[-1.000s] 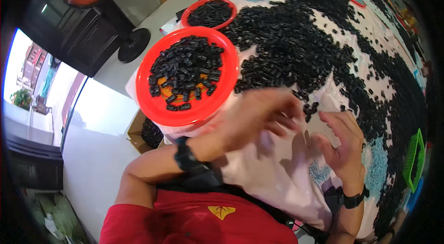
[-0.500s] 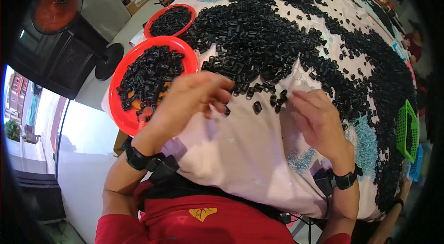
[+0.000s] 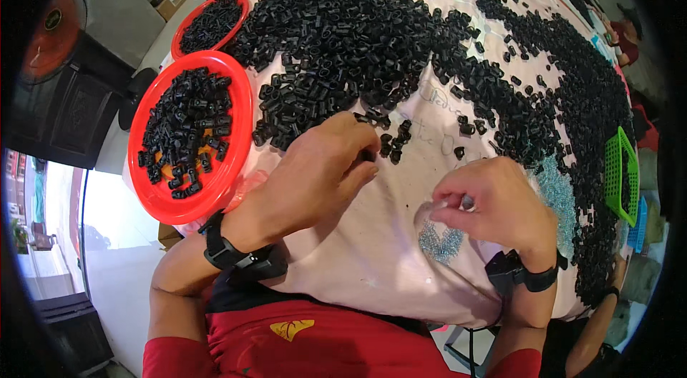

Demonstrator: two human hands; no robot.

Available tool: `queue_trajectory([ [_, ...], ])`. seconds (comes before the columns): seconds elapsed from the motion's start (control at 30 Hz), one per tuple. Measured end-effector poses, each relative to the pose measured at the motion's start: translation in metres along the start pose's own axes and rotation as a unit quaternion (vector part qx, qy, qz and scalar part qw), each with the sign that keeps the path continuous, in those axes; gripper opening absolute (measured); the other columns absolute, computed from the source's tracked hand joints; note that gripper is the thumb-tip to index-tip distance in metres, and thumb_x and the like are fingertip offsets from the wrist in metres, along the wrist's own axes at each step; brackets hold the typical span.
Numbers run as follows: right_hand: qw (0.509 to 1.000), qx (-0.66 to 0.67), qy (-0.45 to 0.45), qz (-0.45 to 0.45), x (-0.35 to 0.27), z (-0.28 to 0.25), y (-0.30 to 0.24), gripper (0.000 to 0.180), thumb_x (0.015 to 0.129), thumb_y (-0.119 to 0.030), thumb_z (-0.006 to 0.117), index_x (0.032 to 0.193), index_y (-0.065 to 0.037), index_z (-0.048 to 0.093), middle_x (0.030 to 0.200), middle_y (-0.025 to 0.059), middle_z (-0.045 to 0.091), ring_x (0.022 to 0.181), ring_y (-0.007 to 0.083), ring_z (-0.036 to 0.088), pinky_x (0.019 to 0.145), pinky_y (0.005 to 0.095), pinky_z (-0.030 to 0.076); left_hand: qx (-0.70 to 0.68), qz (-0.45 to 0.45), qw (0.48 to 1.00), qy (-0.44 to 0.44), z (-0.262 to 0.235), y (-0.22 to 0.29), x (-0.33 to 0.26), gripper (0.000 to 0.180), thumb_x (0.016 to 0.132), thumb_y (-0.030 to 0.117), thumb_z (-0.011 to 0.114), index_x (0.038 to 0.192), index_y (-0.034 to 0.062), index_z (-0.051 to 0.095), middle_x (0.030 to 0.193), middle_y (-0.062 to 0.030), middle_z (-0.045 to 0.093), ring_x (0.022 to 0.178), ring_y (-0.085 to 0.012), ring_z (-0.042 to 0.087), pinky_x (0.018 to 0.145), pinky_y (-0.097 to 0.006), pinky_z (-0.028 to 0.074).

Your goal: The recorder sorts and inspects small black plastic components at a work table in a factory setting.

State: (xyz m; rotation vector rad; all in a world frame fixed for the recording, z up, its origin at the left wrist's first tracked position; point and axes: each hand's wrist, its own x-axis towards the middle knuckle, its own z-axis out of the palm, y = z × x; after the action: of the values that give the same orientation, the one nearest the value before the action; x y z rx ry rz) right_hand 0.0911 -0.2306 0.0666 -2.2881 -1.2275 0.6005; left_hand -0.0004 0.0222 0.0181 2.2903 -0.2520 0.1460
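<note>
My left hand (image 3: pixel 322 172) is bent over the near edge of a heap of small black plastic pieces (image 3: pixel 336 41). Its fingers are curled together, and a dark piece shows between thumb and forefinger. A few loose black pieces (image 3: pixel 395 142) lie just beyond the fingertips. My right hand (image 3: pixel 494 202) hovers beside a small pile of tiny pale-blue parts (image 3: pixel 439 242), thumb and fingers pinched. What the pinch holds is too small to make out. Left of my left hand sits a red plate (image 3: pixel 163 207) piled with black pieces.
Behind it stands a second red plate (image 3: pixel 240 28) of thin black parts. More pale-blue parts (image 3: pixel 558 199) lie to the right, near a green basket (image 3: pixel 621 177). A white cloth (image 3: pixel 372 249) covers the table. Another person's arm (image 3: pixel 597 335) shows at the lower right.
My left hand has moved away from the plate to the heap's edge, its fingers closing. My right hand has come down towards the small pale-blue pile and pinched. The view has shifted right.
</note>
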Motion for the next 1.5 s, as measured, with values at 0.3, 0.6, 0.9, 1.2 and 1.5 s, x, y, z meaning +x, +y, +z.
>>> queue_trajectory([
  [0.3, 0.997, -0.003, -0.073, 0.026, 0.001, 0.0, -0.003, 0.012, 0.081, -0.017, 0.073, 0.082, -0.005, 0.071, 0.074, 0.012, 0.07, 0.071, 0.033, 0.07, 0.064, 0.0419, 0.053, 0.038, -0.001, 0.999, -0.006, -0.01, -0.004, -0.007, 0.019, 0.088, 0.007, 0.075, 0.104, 0.0013, 0.068, 0.087, -0.0118, 0.059, 0.077, -0.0246, 0.064, 0.068, -0.034, 0.052],
  [0.6, 0.999, -0.04, 0.006, -0.036, 0.007, 0.01, 0.003, 0.009, 0.081, -0.013, 0.073, 0.084, -0.005, 0.07, 0.077, 0.0108, 0.066, 0.079, 0.034, 0.067, 0.067, 0.0446, 0.052, -0.251, -0.164, 0.953, -0.035, -0.007, 0.01, -0.001, 0.019, 0.104, 0.014, 0.062, 0.114, -0.001, 0.069, 0.087, -0.0017, 0.07, 0.073, -0.0041, 0.057, 0.067, -0.021, 0.049],
  [0.9, 0.995, 0.014, 0.086, -0.048, 0.013, 0.014, 0.006, 0.012, 0.083, -0.006, 0.073, 0.093, -0.002, 0.067, 0.083, 0.0144, 0.066, 0.077, 0.0349, 0.065, 0.068, 0.0428, 0.052, -0.441, -0.169, 0.876, -0.096, 0.002, -0.003, -0.002, 0.03, 0.107, 0.01, 0.056, 0.134, 0.001, 0.064, 0.104, -0.0019, 0.07, 0.079, -0.0033, 0.061, 0.066, -0.018, 0.049],
  [1.2, 0.978, 0.108, 0.171, -0.046, 0.017, 0.014, -0.007, 0.012, 0.088, 0.001, 0.072, 0.099, 0.001, 0.07, 0.085, 0.0094, 0.068, 0.071, 0.0179, 0.065, 0.059, 0.0285, 0.051, -0.556, -0.194, 0.799, -0.122, 0.004, -0.002, 0.002, 0.027, 0.106, 0.011, 0.059, 0.13, 0.0, 0.059, 0.116, -0.0134, 0.072, 0.091, -0.0135, 0.073, 0.066, -0.021, 0.055],
  [1.5, 0.962, 0.155, 0.21, -0.079, 0.021, 0.026, -0.008, 0.018, 0.085, 0.006, 0.073, 0.102, 0.0, 0.074, 0.09, 0.011, 0.072, 0.07, 0.0166, 0.064, 0.062, 0.0272, 0.052, -0.567, -0.193, 0.798, -0.065, 0.006, -0.002, 0.001, 0.024, 0.104, 0.013, 0.063, 0.126, 0.0033, 0.064, 0.096, -0.0013, 0.067, 0.074, -0.0049, 0.058, 0.066, -0.019, 0.049],
])
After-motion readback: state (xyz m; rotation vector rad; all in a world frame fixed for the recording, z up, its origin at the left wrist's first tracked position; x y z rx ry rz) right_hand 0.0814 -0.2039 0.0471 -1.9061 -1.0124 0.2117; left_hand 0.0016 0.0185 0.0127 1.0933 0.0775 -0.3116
